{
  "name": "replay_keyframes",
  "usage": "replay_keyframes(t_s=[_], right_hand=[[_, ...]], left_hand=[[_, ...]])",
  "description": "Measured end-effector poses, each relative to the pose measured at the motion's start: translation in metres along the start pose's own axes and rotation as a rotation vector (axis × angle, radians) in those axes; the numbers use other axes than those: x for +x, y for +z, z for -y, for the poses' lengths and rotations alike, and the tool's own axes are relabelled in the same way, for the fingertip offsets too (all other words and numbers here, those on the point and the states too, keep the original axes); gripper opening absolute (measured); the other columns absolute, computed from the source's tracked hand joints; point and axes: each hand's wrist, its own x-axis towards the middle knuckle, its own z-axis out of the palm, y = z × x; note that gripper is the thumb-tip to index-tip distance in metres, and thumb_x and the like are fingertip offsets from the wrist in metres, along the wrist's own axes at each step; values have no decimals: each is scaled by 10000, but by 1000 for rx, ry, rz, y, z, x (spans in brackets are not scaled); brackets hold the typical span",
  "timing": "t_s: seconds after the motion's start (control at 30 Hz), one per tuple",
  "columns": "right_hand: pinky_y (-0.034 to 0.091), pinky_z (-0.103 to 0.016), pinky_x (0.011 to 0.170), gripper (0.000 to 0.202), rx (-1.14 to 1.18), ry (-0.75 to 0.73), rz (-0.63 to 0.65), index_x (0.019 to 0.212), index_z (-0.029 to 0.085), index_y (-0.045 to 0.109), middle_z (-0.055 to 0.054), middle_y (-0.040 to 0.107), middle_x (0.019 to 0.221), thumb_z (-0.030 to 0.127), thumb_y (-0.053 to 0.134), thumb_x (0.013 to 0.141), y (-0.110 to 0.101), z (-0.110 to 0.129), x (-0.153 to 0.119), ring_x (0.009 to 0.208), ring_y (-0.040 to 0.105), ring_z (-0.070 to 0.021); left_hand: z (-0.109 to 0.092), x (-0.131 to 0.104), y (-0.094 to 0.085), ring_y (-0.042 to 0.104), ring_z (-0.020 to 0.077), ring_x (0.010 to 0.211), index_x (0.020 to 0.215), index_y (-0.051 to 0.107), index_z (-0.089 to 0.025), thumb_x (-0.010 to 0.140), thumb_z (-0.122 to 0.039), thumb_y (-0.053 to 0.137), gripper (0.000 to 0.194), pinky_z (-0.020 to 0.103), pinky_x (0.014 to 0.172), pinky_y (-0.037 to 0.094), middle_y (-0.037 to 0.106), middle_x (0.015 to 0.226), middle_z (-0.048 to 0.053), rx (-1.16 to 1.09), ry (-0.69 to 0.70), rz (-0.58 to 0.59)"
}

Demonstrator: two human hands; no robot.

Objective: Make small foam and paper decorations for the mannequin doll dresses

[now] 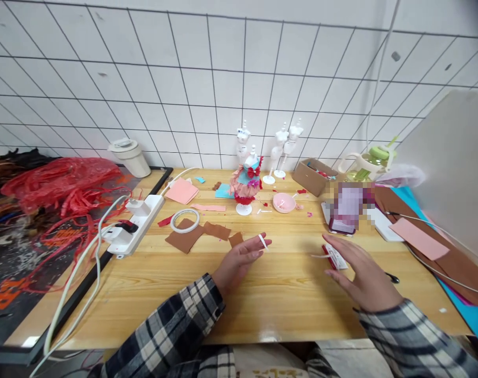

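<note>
My left hand (241,260) is over the middle of the wooden table, a short white strip (263,241) on its fingertips. To the right, my right hand (361,273) has its fingers and thumb spread, above a small red and white packet (335,256); a thin pale strip sticks out left of the packet. Behind my hands stands a small dress form (247,181) in a blue, pink and red paper dress. Brown paper pieces (185,235) and a roll of white tape (185,221) lie left of my left hand.
White mini dress forms (279,149), a pink dish (284,202) and a cardboard box (314,176) stand at the back. A phone (346,209) is at right. Left are a power strip (138,224), cables, a white cup (130,157) and red plastic (61,181).
</note>
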Motion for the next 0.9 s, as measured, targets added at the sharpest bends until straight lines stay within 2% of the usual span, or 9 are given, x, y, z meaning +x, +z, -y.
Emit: replay_keyframes(t_s=[0.1,0.23,0.3,0.4,0.53,0.63,0.77,0.83,0.9], right_hand=[[459,-406,953,515,11,-204,-131,1361,287,446,-84,636,1204,276,582,864,14,51,20,1084,594,-239],[439,-381,908,318,-69,-365,-307,1141,331,638,-36,692,1058,174,544,880,65,90,63,980,606,-200],[416,-370,902,315,-76,-401,-335,1106,354,660,-16,705,1006,165,531,888,87,96,84,928,603,-179],[376,-363,897,328,-35,-452,-310,1116,378,658,11,721,988,170,541,891,106,96,100,876,595,-162],[347,-374,872,333,-50,-455,-315,1126,408,651,39,730,1005,193,548,894,113,92,101,860,588,-171],[331,-376,868,282,-94,-395,-295,1069,404,675,45,732,991,224,542,899,111,93,99,863,587,-170],[318,-364,843,183,-64,-308,-306,914,299,697,9,731,882,232,527,904,103,107,102,824,586,-160],[320,-363,832,176,-6,-272,-306,869,246,673,-19,712,841,230,502,911,97,115,101,819,577,-168],[337,-363,814,189,69,-208,-259,842,220,645,-41,683,819,241,474,918,91,119,94,826,563,-189]], left_hand=[[-13,-11,-13,307,256,1391,1302,549,-171,765,-220,622,544,419,1149,151,476,1425,121,-197,-2,47],[-21,-20,-32,298,244,1398,1308,532,-141,786,-224,571,530,396,1163,158,441,1452,116,-304,6,62],[-23,-23,-42,302,245,1397,1303,529,-120,814,-238,536,502,398,1164,170,446,1446,124,-332,12,52],[-25,-28,-53,310,242,1394,1299,528,-105,838,-234,505,479,394,1167,172,462,1432,128,-367,33,19],[-25,-31,-55,372,234,1360,1279,550,-99,816,-197,538,473,376,1171,164,517,1383,128,-387,30,-11],[-23,-30,-51,406,231,1338,1274,558,-108,812,-188,555,469,379,1170,162,537,1363,126,-360,9,6],[-21,-27,-50,445,257,1303,1260,578,-137,804,-240,606,468,418,1135,232,552,1346,126,-147,18,-12],[-23,-25,-53,514,266,1219,1245,595,-157,778,-273,655,485,426,1065,334,607,1277,120,163,50,-103],[-28,-25,-56,591,248,1059,1248,596,-184,759,-324,680,516,386,918,450,672,1145,100,547,98,-243]])
